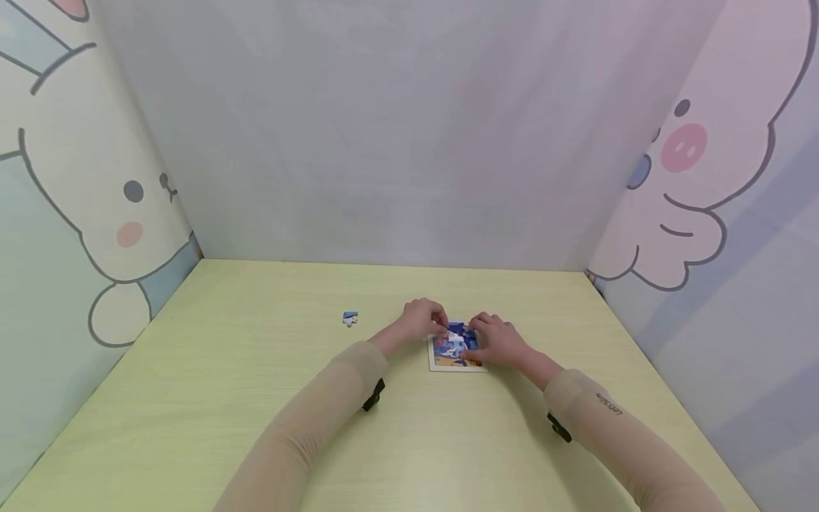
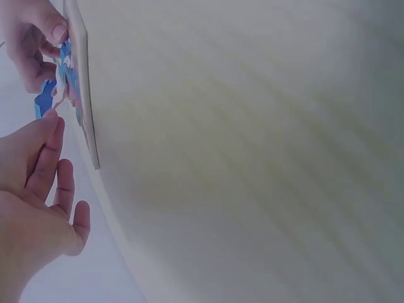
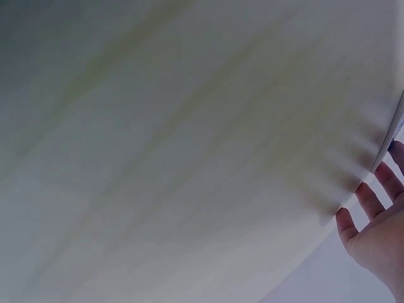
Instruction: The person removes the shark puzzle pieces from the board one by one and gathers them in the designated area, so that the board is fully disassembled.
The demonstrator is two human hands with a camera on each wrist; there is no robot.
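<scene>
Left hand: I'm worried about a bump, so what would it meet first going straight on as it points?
Probably the puzzle, just ahead of the left hand; passing above that, likely the right hand. Height is hard to judge.

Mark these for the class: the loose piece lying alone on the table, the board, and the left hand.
Loose piece (image 1: 349,318): head view, middle of its printed face.
Board (image 1: 451,369): head view, the pale near rim.
Left hand (image 1: 422,318): head view, back of the hand.
</scene>
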